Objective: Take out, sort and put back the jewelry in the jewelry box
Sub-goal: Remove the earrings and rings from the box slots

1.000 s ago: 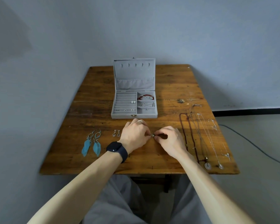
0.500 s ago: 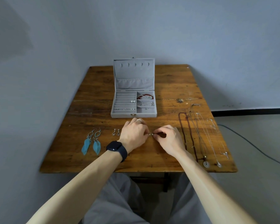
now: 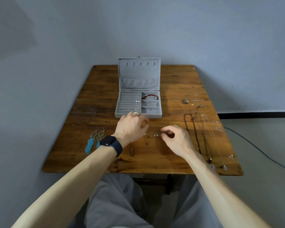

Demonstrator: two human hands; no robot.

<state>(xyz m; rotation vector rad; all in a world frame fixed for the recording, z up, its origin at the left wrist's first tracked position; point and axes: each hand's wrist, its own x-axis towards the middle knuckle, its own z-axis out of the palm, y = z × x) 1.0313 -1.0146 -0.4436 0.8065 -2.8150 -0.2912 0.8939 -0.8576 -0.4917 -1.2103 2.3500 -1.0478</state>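
The grey jewelry box (image 3: pixel 138 114) stands open at the table's middle, with a red bracelet (image 3: pixel 150 96), pearl studs (image 3: pixel 137 101) and small silver pieces inside. A pair of small stud earrings (image 3: pixel 155 135) lies on the wood between my hands. My left hand (image 3: pixel 132 127), wearing a ring and a dark watch, hovers just in front of the box with fingers apart and holds nothing. My right hand (image 3: pixel 176 139) is loosely curled right of the studs, empty. Blue feather earrings (image 3: pixel 94 140) lie at the left; several necklaces (image 3: pixel 204 137) are laid out at the right.
The wooden table (image 3: pixel 105 79) stands against a grey wall. A dark cable (image 3: pixel 262 153) runs over the floor at the right. My grey-trousered legs are under the near table edge. Another tiny earring (image 3: pixel 146 134) lies by my left thumb.
Both hands had been pinching a small earring together; now they have parted. The studs lie on the table and my left hand has moved toward the box, covering the small earrings at its left.
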